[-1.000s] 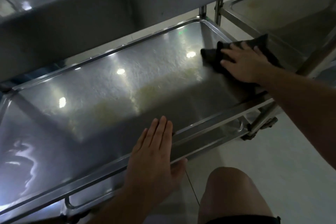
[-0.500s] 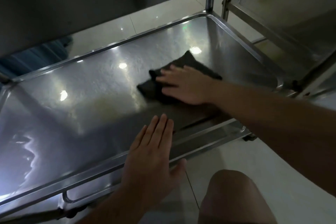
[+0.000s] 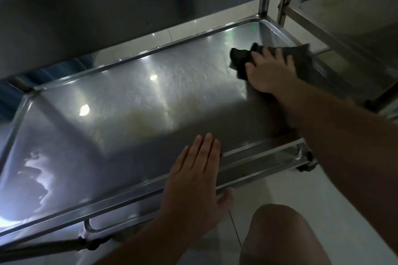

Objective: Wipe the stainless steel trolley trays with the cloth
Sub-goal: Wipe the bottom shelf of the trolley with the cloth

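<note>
Right hand [image 3: 270,71] flat on cloth [image 3: 301,60], left hand [image 3: 193,183] seemingly flat on tray rim [image 3: 258,155]

One head-worn, wide-angle view looks forward and steeply down from close above the shiny stainless steel lower trolley tray [image 3: 120,114], beneath an upper steel shelf [image 3: 107,17], with the wearer's bare knee [image 3: 277,232] at the bottom edge.

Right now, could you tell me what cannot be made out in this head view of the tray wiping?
- Cloth: the middle lies under the right hand.
- Tray: the left end is cut off by the frame edge; glare and dark shadow hide any dirt.
- Tray rim under the left hand: covered by the palm.
- Upper shelf: only its underside shows.
</note>
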Action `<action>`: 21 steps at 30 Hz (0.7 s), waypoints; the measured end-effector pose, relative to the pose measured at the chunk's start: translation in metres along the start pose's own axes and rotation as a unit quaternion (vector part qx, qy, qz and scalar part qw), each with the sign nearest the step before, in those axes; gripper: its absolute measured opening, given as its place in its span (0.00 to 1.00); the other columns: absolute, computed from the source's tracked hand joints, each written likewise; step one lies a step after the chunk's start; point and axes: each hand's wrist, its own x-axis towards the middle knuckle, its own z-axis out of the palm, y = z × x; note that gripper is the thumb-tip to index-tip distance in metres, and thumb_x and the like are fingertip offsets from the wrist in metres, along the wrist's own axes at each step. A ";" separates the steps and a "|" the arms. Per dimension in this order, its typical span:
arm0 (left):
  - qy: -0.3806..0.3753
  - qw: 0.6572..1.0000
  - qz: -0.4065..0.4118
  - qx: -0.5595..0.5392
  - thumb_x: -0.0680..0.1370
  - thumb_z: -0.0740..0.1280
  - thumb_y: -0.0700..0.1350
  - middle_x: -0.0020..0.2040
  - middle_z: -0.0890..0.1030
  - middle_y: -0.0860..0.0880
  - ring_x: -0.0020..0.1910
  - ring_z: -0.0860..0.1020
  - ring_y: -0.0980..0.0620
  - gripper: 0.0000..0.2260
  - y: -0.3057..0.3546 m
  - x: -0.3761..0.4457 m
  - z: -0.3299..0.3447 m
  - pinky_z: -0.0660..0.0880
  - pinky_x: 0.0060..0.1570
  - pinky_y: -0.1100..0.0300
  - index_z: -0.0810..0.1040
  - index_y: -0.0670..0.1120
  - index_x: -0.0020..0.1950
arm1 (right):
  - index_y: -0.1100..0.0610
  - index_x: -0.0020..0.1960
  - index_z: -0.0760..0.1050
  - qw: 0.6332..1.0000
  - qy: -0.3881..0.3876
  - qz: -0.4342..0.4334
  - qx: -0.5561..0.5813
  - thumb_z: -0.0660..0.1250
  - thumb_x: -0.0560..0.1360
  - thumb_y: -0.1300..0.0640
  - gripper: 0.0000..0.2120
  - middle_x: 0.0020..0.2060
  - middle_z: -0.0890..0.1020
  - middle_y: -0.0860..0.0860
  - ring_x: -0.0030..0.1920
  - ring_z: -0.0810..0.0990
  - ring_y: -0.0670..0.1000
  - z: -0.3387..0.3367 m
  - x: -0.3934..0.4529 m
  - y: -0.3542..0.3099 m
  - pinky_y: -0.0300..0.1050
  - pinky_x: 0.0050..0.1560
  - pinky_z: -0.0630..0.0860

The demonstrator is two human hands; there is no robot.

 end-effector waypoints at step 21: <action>-0.007 0.994 -0.034 -0.101 0.84 0.50 0.64 0.87 0.47 0.49 0.85 0.43 0.54 0.36 -0.042 -0.015 -0.026 0.34 0.80 0.59 0.50 0.47 0.87 | 0.41 0.84 0.49 0.999 -0.028 0.032 -0.010 0.43 0.82 0.35 0.31 0.84 0.48 0.46 0.83 0.43 0.57 0.018 -0.046 -0.019 0.63 0.80 0.41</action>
